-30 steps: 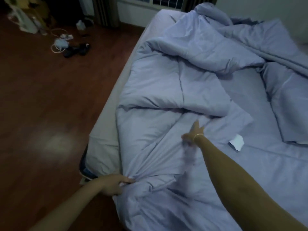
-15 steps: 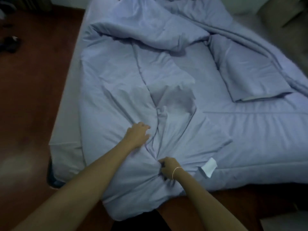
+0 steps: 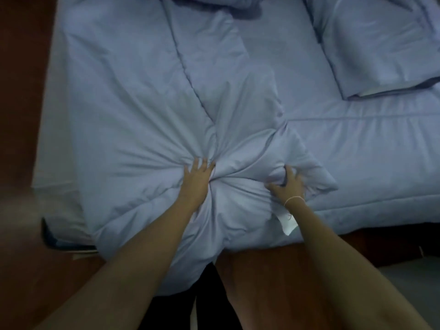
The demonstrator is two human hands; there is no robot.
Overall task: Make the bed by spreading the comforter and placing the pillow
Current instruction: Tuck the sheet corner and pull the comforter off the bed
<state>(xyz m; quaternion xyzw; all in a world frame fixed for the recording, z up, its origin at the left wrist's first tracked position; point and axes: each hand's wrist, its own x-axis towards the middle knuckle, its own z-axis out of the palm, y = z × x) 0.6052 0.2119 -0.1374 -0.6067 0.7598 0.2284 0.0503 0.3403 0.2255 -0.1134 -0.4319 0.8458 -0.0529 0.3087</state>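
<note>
A pale lavender comforter (image 3: 133, 96) lies bunched and creased over the bed, its near part hanging past the foot edge. My left hand (image 3: 197, 179) digs its fingertips into a knot of folds at the middle. My right hand (image 3: 289, 184), a thin band on its wrist, grips a thick fold of the comforter's corner. A white tag (image 3: 287, 223) sticks out beside my right wrist. At the upper right lies a pillow (image 3: 376, 48) in a matching case, its open end facing the foot.
The mattress (image 3: 51, 148) shows bare cream along the bed's left side. Dark red-brown wood floor (image 3: 16, 96) runs down the left and lies under me at the foot. The bed's dark corner (image 3: 62, 241) juts out at lower left.
The view has swung over the foot of the bed. My left hand pushed forward into the folds and my right hand moved right, taking a thicker fold at the corner.
</note>
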